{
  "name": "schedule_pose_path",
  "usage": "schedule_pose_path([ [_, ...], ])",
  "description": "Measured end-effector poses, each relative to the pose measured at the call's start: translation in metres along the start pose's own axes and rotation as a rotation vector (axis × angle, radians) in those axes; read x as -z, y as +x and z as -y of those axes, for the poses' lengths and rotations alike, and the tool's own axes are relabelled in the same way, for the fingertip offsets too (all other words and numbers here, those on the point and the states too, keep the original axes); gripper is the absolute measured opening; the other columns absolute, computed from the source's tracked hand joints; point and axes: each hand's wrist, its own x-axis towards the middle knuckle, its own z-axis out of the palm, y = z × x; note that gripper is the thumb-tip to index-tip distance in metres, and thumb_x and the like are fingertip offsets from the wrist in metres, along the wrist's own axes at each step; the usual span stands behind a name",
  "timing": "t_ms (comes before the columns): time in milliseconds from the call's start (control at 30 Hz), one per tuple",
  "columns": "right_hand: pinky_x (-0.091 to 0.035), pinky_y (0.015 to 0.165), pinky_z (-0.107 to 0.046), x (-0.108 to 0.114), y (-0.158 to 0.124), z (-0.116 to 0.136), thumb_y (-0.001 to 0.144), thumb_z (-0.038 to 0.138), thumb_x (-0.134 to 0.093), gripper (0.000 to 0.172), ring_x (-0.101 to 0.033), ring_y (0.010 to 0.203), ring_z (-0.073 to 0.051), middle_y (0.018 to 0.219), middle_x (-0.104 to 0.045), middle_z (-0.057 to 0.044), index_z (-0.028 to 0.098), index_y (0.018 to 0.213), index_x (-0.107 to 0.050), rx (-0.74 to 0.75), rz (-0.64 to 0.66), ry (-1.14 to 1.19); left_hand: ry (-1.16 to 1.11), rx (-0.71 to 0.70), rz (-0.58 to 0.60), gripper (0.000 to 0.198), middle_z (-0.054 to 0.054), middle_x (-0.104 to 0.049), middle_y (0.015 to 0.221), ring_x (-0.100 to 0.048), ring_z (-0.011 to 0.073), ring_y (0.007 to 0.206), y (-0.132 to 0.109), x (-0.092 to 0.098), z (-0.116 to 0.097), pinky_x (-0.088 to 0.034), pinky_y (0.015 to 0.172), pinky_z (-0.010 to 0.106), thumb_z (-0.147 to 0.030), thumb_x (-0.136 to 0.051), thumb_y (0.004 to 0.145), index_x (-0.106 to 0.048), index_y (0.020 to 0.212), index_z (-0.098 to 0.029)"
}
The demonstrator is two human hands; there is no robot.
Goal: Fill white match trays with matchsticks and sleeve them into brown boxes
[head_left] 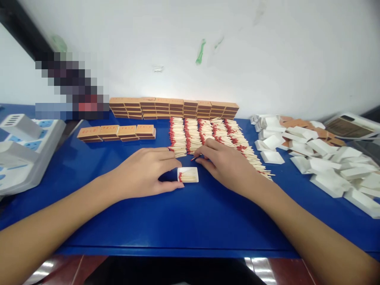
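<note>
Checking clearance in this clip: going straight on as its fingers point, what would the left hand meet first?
Probably the small white tray of matches, right ahead of the left hand; whether they already touch is unclear.

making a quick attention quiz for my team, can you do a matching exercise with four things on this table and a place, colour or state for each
1. match tray
2. power strip
3. long stack of matchboxes
4. loose matches

A. white with blue socket panels
B. lying in side-by-side rows
C. between the left hand's thumb and forefinger
D. orange tops, dark brown sides

Pairs: 1-C, 2-A, 3-D, 4-B
</note>
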Motion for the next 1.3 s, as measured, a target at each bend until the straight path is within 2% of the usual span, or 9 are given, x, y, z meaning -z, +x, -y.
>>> schedule_pose_path([
  [233,-0.049,0.081,-0.036,-0.003,0.006,0.004,0.109,0.020,-0.051,0.014,-0.067,0.097,-0.024,0.112,-0.067,-0.012,0.015,0.106,-0.063,-0.024,0.104,-0.060,0.002,0.022,0.018,0.033,0.003,-0.072,0.091,-0.068,0.0189,0.085,0.000,-0.002,0.002,-0.049,0.075,0.032,-0.048,-0.070,0.098,-0.076,0.106,-0.016],
  [433,-0.049,0.077,-0.035,0.008,-0.006,0.017,0.109,0.022,-0.050,0.011,-0.066,0.091,-0.021,0.107,-0.066,-0.008,0.020,0.102,-0.058,0.012,-0.026,0.137,-0.001,0.040,0.015,0.033,0.004,-0.072,0.091,-0.069,0.0193,0.084,0.001,-0.001,0.003,-0.049,0.074,0.032,-0.048,-0.071,0.098,-0.076,0.105,-0.016],
  [600,-0.050,0.076,-0.035,0.003,-0.011,0.034,0.107,0.022,-0.052,0.008,-0.067,0.090,-0.022,0.106,-0.067,-0.007,0.021,0.102,-0.058,0.061,-0.034,0.179,0.008,0.024,0.008,0.034,0.004,-0.071,0.089,-0.068,0.0201,0.084,0.001,-0.001,0.003,-0.050,0.075,0.033,-0.049,-0.069,0.099,-0.075,0.102,-0.016],
  [733,-0.050,0.077,-0.036,0.002,-0.011,0.024,0.107,0.023,-0.052,0.008,-0.067,0.090,-0.022,0.109,-0.067,-0.008,0.020,0.108,-0.060,0.039,-0.104,0.182,0.014,0.014,-0.006,0.033,0.005,-0.072,0.091,-0.069,0.0197,0.084,0.001,-0.001,0.003,-0.050,0.076,0.032,-0.047,-0.070,0.098,-0.075,0.105,-0.015],
  [867,-0.049,0.076,-0.035,0.005,-0.009,0.005,0.107,0.021,-0.052,0.014,-0.065,0.084,-0.021,0.103,-0.066,-0.008,0.019,0.103,-0.065,0.029,-0.158,0.116,0.010,-0.003,-0.020,0.033,0.005,-0.073,0.092,-0.069,0.0196,0.085,0.001,-0.001,0.003,-0.050,0.076,0.031,-0.047,-0.070,0.099,-0.075,0.106,-0.015],
  [1033,-0.045,0.071,-0.034,0.000,-0.003,0.000,0.104,0.022,-0.059,0.009,-0.064,0.083,-0.022,0.104,-0.066,-0.008,0.018,0.101,-0.067,-0.009,-0.070,0.012,0.002,-0.003,-0.017,0.032,0.004,-0.072,0.090,-0.069,0.0188,0.083,0.000,-0.001,0.002,-0.050,0.074,0.032,-0.046,-0.071,0.098,-0.075,0.106,-0.015],
  [1167,-0.044,0.070,-0.032,-0.003,0.001,0.001,0.106,0.021,-0.055,0.012,-0.065,0.081,-0.021,0.106,-0.066,-0.009,0.018,0.098,-0.064,-0.020,0.008,-0.034,0.007,-0.002,-0.024,0.032,0.005,-0.074,0.093,-0.070,0.0192,0.086,0.000,0.001,0.002,-0.051,0.076,0.032,-0.046,-0.070,0.099,-0.075,0.107,-0.016],
  [1300,-0.045,0.069,-0.034,0.001,-0.001,0.003,0.107,0.021,-0.053,0.012,-0.064,0.080,-0.021,0.107,-0.066,-0.010,0.018,0.099,-0.062,-0.028,0.013,-0.030,0.009,0.008,-0.021,0.032,0.005,-0.074,0.094,-0.070,0.0197,0.088,0.001,0.001,0.003,-0.051,0.076,0.031,-0.047,-0.069,0.099,-0.075,0.107,-0.016],
])
